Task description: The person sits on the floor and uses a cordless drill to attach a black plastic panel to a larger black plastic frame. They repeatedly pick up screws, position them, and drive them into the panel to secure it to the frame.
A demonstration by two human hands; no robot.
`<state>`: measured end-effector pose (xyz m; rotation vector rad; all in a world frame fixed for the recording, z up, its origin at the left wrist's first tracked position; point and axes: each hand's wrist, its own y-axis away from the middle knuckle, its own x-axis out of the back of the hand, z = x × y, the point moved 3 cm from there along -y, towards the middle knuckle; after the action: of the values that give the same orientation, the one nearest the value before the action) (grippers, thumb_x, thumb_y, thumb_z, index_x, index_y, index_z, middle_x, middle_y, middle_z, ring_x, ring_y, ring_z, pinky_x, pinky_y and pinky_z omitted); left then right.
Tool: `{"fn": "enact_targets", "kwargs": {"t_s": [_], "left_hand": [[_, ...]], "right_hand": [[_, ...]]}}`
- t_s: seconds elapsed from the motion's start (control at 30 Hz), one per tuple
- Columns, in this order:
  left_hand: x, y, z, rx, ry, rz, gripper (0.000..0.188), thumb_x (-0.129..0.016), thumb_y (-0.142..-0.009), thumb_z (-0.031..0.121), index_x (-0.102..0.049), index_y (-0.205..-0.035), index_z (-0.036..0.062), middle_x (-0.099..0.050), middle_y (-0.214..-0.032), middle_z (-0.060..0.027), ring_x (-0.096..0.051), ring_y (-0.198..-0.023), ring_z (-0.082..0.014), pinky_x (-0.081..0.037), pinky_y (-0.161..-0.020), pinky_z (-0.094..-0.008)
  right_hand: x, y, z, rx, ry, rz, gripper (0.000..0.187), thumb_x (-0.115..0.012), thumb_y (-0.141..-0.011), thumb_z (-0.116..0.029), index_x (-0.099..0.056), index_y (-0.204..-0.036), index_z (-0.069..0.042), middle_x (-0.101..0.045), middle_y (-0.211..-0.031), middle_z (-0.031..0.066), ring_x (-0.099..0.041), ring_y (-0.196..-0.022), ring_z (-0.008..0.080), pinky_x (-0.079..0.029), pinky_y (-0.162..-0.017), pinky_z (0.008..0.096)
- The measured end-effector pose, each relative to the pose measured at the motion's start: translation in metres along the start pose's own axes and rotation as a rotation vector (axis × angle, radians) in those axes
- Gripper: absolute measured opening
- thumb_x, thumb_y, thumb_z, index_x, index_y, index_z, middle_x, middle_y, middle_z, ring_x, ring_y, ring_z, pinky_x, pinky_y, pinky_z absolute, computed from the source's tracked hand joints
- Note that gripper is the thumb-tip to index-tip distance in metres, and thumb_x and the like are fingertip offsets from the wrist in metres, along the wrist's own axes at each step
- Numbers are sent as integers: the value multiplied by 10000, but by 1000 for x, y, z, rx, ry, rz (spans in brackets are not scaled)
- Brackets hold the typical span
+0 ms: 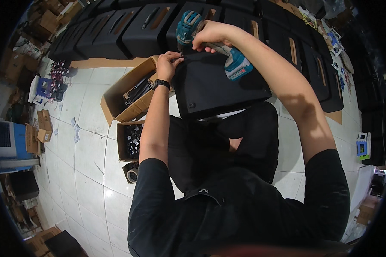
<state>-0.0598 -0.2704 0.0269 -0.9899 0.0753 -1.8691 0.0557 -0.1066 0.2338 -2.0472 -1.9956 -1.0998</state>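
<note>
Black panel (221, 88) on lap fills centre; both hands crowd its far edge, left hand (168, 64) pinching just beside drill (188, 28) tip, right hand (212, 36) wrapped on drill. Far side blocked by rows of black housings (133, 34). Left: open cardboard box (116, 100) touches panel corner, smaller parts box (126, 141) near knee. Bare tiled floor (83, 145) beyond boxes gives room.

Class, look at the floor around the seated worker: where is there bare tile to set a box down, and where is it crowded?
Bare white tile lies on the worker's left, between the small box of parts and the blue-and-white unit. Another patch sits right of the knees. Crowded: rows of black housings ahead, and the open cardboard box beside the left hand.
</note>
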Motion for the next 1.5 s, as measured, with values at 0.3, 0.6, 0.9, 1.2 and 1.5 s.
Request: {"fn": "enact_targets", "kwargs": {"t_s": [0.3, 0.6, 0.9, 1.2, 1.5], "left_hand": [[-10, -2, -21, 89, 78, -35, 236, -872, -818, 295, -842, -989, 135, -800, -1001, -35, -728, -955, -280, -516, -896, -407], [-23, 0, -39, 29, 129, 2, 308, -888, -806, 324, -838, -1054, 148, -772, -1140, -52, -673, -1066, -310, -504, -991, -436], [-44, 28, -54, 181, 453, 79, 353, -849, -895, 252, -773, -1193, 80, -690, -1329, -92, -623, -1269, -245, -448, -1114, -355], [-49, 27, -58, 179, 527, 99, 320, -870, -853, 221, -794, -1121, 64, -703, -1216, -117, -631, -1221, -272, -466, -1089, -376], [-48, 26, -58, 292, 549, 53, 337, -871, -847, 262, -779, -1117, 82, -683, -1140, -97, -658, -1099, -244, -502, -998, -348]], "right_hand": [[3, -26, 6, -16, 3, -35, 150, -783, -837, -125, -763, -925, -5, -740, -844, 74, -626, -596, 113, -540, -509, 274], [-1, -37, -1, -40, 100, -42, 150, -769, -834, -118, -754, -939, -12, -735, -832, 75, -618, -588, 114, -535, -496, 276], [1, -52, -11, -78, 205, -34, 199, -751, -854, -181, -757, -976, -24, -746, -856, 62, -582, -562, 80, -512, -482, 246], [7, -104, 6, -184, 144, -239, 105, -751, -867, -134, -752, -900, -34, -745, -808, 77, -620, -581, 140, -550, -530, 325], [2, -104, 4, -231, 159, -272, 87, -735, -882, -114, -714, -836, -42, -701, -756, 67, -617, -584, 150, -534, -518, 330]]}}
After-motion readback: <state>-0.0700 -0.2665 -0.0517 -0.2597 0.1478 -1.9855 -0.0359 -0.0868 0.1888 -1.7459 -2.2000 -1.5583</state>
